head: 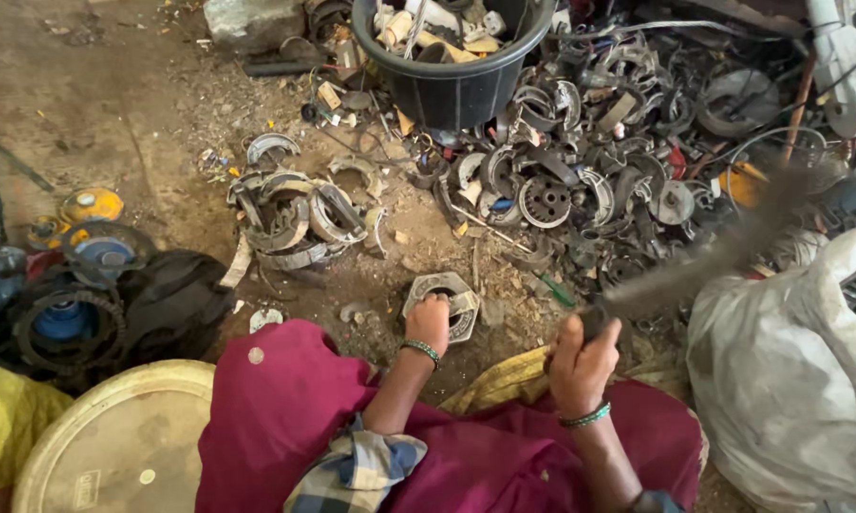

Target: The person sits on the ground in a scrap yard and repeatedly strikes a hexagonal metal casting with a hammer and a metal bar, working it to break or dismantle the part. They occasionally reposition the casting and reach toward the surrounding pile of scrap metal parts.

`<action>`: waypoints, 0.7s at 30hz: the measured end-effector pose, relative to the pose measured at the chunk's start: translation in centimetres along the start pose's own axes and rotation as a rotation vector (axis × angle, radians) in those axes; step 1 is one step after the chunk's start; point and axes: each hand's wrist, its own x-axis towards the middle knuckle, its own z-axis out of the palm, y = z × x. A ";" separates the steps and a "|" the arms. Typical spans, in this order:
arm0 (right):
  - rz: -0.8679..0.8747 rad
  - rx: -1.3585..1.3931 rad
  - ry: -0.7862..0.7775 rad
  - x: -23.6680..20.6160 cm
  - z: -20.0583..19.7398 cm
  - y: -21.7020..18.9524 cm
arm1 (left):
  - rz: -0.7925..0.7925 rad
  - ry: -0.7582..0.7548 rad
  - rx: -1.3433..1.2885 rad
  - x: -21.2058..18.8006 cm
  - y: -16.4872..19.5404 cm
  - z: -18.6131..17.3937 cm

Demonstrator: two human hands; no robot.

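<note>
My left hand point(431, 321) presses down on a grey hexagonal metal part point(444, 296) lying on the dirt floor in front of me. My right hand point(580, 363) grips the dark handle of a long tool point(703, 261), which streaks up to the right in motion blur. Both wrists wear green bead bangles. My lap is covered by dark pink cloth point(285, 418) with a checked sleeve at the bottom.
A heap of curved metal brake shoes point(580, 161) fills the upper right, with a smaller pile point(300, 214) at centre left. A black bucket point(451, 57) of scrap stands at top. A white sack point(798, 380) sits right, a round lid point(114, 446) bottom left, rubber rings point(62, 323) left.
</note>
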 end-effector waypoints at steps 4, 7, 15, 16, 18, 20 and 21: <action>-0.180 -0.746 -0.239 -3.7 3.6 6.4 | -0.013 -0.017 0.021 0.3 0.1 0.0; -0.434 -1.265 -0.537 -5.4 5.7 9.4 | -0.019 0.009 -0.003 0.8 0.3 0.3; -0.226 -0.266 -0.017 -0.1 0.4 -0.1 | -0.004 -0.008 0.008 0.5 0.0 0.1; -0.180 -0.191 0.003 0.0 0.2 -0.6 | -0.025 -0.010 -0.009 0.4 0.0 0.1; -0.141 -0.098 0.038 -0.4 1.1 0.3 | -0.040 -0.030 -0.015 0.4 -0.1 0.1; -0.100 -0.401 -0.050 -1.9 3.0 3.2 | -0.025 -0.019 0.023 0.5 0.0 0.2; -0.119 -0.660 -0.207 -3.1 4.2 5.0 | -0.029 -0.010 0.018 0.6 0.1 0.2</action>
